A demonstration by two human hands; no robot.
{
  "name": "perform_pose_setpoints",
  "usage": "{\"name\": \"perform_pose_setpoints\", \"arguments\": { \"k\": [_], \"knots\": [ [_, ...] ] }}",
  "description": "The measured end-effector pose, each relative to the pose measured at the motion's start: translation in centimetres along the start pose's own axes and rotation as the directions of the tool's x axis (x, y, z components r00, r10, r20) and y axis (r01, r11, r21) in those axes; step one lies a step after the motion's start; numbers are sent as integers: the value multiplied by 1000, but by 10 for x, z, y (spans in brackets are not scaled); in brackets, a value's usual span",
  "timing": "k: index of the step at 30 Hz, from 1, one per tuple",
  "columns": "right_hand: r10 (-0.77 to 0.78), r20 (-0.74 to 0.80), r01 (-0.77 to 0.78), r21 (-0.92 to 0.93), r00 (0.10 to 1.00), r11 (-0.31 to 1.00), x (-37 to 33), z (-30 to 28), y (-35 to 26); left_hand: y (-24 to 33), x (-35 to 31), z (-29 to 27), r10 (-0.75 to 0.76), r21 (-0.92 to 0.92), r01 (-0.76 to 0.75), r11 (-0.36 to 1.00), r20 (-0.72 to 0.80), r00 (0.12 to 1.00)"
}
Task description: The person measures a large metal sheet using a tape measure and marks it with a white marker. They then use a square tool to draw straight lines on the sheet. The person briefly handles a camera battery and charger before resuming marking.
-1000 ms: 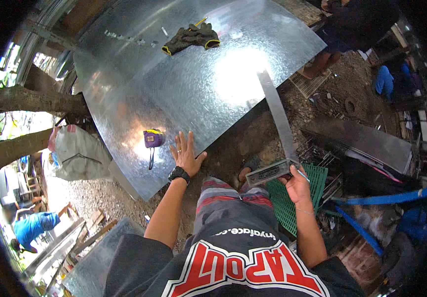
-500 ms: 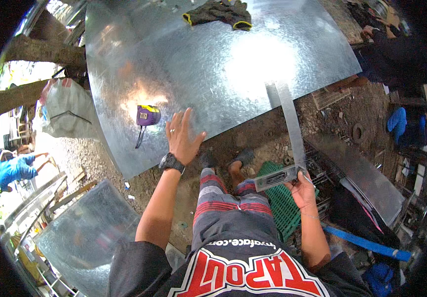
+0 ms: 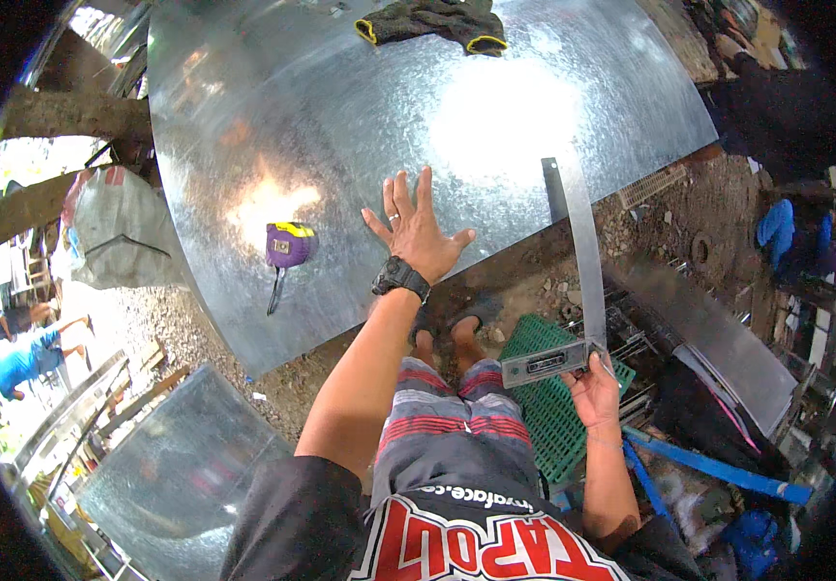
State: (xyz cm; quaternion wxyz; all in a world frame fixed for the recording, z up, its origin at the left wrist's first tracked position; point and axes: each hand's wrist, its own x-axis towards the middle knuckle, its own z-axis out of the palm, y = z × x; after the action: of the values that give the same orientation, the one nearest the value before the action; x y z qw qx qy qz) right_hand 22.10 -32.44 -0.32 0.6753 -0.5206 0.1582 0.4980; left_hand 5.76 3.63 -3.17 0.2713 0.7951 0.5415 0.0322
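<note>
In the head view, a flat, silver L-shaped metal square is grasped at its corner by the right hand, its long blade extended over the edge of a large, shiny grey metal sheet; the left hand is held empty, fingers splayed, over the sheet's near edge, though whether it is pressed down cannot be told; to its left a rounded purple-and-yellow tape measure is set on the sheet; dark knitted gloves with yellow-trimmed cuffs are laid farther back; a green plastic grate is seen below the square.

A shiny metal sheet bears a purple-and-yellow tape measure and dark, yellow-edged gloves.
</note>
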Motion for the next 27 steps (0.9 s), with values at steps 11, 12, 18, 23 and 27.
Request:
{"name": "perform_pose_setpoints", "arguments": {
  "k": [11,12,18,23,27],
  "knots": [
    [-79,19,77,94,997,993,-11,24,41,-17,12,15,9,-107,-16,994,-70,997],
    [-85,31,82,98,996,992,-9,27,45,-21,13,12,27,-164,-39,986,-77,997],
    [-75,60,66,134,995,989,9,43,67,-63,3,-13,239,-607,-235,759,-77,968],
    [-69,103,51,170,992,984,22,41,85,-89,-19,-24,360,-433,-347,832,-56,931],
    [-70,121,47,186,990,981,30,45,96,-88,-23,-21,429,-258,-421,870,-25,903]
  ]
}}
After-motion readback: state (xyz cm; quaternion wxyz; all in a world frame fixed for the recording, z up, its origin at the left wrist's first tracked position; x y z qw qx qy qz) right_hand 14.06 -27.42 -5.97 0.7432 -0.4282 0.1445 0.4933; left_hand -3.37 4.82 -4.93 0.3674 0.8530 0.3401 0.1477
